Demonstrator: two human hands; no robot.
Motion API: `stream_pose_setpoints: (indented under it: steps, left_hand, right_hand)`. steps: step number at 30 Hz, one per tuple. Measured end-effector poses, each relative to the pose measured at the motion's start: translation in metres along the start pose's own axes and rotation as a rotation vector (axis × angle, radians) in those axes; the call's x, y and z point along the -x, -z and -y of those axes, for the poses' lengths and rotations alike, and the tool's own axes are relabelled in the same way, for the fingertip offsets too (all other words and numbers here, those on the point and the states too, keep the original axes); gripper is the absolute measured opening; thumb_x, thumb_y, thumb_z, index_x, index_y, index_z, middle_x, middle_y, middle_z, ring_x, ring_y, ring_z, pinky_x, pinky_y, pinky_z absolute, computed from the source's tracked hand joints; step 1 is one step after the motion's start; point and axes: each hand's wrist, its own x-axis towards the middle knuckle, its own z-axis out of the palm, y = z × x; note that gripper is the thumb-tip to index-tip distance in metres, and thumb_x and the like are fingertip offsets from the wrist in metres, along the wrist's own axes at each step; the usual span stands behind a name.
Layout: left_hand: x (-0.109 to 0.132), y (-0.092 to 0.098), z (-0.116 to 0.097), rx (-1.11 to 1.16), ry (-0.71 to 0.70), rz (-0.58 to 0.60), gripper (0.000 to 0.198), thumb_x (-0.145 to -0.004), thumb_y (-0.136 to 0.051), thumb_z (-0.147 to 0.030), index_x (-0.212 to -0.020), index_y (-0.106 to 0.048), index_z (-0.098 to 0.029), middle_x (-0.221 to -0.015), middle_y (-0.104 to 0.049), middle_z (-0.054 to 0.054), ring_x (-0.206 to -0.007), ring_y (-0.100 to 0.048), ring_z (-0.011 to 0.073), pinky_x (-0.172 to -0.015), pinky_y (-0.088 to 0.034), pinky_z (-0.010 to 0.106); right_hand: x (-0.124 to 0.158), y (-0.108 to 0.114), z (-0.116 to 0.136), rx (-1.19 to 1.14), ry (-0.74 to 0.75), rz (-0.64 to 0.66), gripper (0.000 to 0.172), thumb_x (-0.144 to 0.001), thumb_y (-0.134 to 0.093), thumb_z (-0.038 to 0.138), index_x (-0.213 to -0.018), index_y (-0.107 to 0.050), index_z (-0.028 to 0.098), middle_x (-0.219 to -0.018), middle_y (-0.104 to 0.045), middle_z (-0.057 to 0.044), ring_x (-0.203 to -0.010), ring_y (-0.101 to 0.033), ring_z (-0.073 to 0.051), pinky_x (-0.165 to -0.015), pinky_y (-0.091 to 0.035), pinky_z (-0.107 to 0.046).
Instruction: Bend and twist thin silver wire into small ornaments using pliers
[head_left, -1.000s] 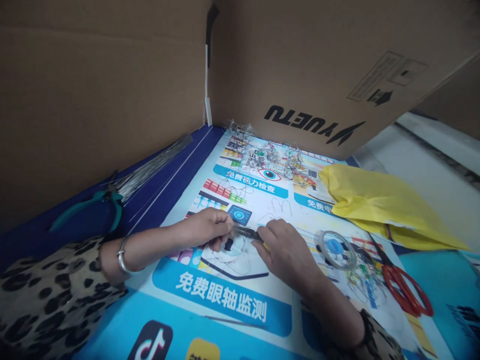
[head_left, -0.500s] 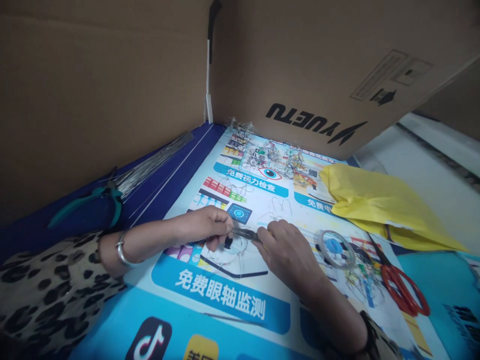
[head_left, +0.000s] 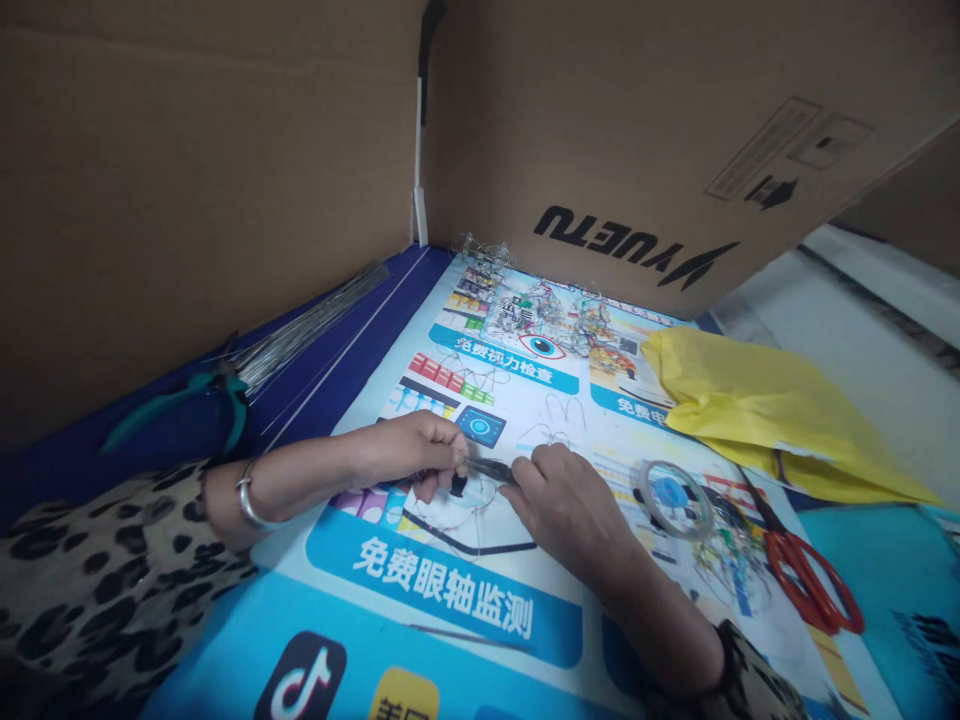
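Observation:
My right hand is closed around the handles of dark metal pliers, whose jaws point left. The tips of the pliers reach the fingers of my left hand, which pinch thin wire. Loops of this wire hang below both hands over the printed sheet. Exactly where the jaws meet the wire is too small to make out. Just beyond my hands, a bent piece of wire lies on the sheet.
Teal-handled pliers and a bundle of straight wires lie left. Tangled wire pieces sit at the back before a cardboard wall. To the right are a tape roll, red scissors and a yellow bag.
Both hands stay nearly in place, still on the pliers and wire. My right hand has shifted very slightly, and the whole view has moved a little.

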Motion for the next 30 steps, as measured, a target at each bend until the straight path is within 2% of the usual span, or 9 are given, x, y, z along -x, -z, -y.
stream_pose_setpoints:
  steps: [6,12,16,19,21,25,30]
  left_hand:
    - [-0.001,0.002,0.001,-0.022,-0.011,0.009,0.022,-0.079,-0.052,-0.037,-0.074,-0.053,-0.015,-0.057,-0.054,-0.004,-0.040,-0.048,0.0057,-0.039,-0.027,0.017]
    - [-0.001,0.003,0.003,-0.029,-0.016,0.018,0.024,-0.079,-0.054,-0.038,-0.075,-0.054,-0.015,-0.057,-0.055,-0.003,-0.041,-0.049,0.0062,-0.039,-0.029,0.017]
    - [-0.003,0.004,0.004,0.034,-0.037,0.037,0.026,-0.077,-0.056,-0.040,-0.074,-0.053,-0.014,-0.057,-0.055,-0.003,-0.041,-0.048,0.0066,-0.041,-0.031,0.018]
    - [-0.003,0.005,0.003,0.050,-0.050,0.043,0.027,-0.077,-0.057,-0.041,-0.074,-0.052,-0.014,-0.057,-0.054,-0.003,-0.042,-0.047,0.0066,-0.042,-0.032,0.019]
    - [-0.002,0.005,0.002,0.035,-0.045,0.046,0.027,-0.078,-0.057,-0.040,-0.074,-0.052,-0.014,-0.058,-0.054,-0.002,-0.043,-0.048,0.0066,-0.042,-0.031,0.018]
    - [-0.001,0.004,0.001,-0.017,-0.053,0.063,0.027,-0.080,-0.054,-0.040,-0.077,-0.053,-0.014,-0.059,-0.054,-0.002,-0.043,-0.047,0.0062,-0.040,-0.028,0.017]
    - [-0.001,0.004,0.003,-0.044,-0.055,0.061,0.026,-0.081,-0.052,-0.040,-0.077,-0.052,-0.015,-0.060,-0.053,-0.003,-0.043,-0.047,0.0058,-0.039,-0.028,0.017]
  right_hand:
    - [0.000,-0.003,0.002,-0.033,-0.008,0.002,0.013,-0.084,-0.053,0.031,-0.079,-0.050,0.020,-0.076,-0.051,-0.004,-0.073,-0.044,-0.019,-0.063,-0.028,-0.030]
    - [0.004,0.004,-0.005,-0.045,0.018,-0.055,0.017,-0.086,-0.050,0.034,-0.077,-0.053,0.019,-0.075,-0.052,-0.004,-0.074,-0.043,-0.019,-0.064,-0.029,-0.030]
    - [0.009,0.004,-0.021,-0.110,0.044,-0.164,0.015,-0.086,-0.046,0.027,-0.081,-0.057,0.018,-0.078,-0.055,-0.006,-0.076,-0.046,-0.019,-0.065,-0.031,-0.031]
    - [0.010,-0.001,-0.028,-0.162,-0.046,-0.261,0.015,-0.086,-0.046,0.025,-0.084,-0.058,0.016,-0.081,-0.056,-0.008,-0.080,-0.047,-0.019,-0.067,-0.033,-0.031]
    - [0.009,-0.003,-0.027,-0.160,-0.082,-0.246,0.016,-0.086,-0.047,0.026,-0.085,-0.058,0.015,-0.082,-0.056,-0.008,-0.081,-0.047,-0.020,-0.068,-0.034,-0.031]
    - [0.007,-0.002,-0.018,-0.139,-0.007,-0.137,0.016,-0.086,-0.046,0.027,-0.089,-0.058,0.016,-0.084,-0.055,-0.008,-0.080,-0.046,-0.020,-0.070,-0.033,-0.032]
    - [0.006,0.005,-0.010,-0.067,0.029,-0.135,0.014,-0.085,-0.047,0.025,-0.089,-0.058,0.017,-0.083,-0.055,-0.007,-0.080,-0.045,-0.020,-0.069,-0.031,-0.032]
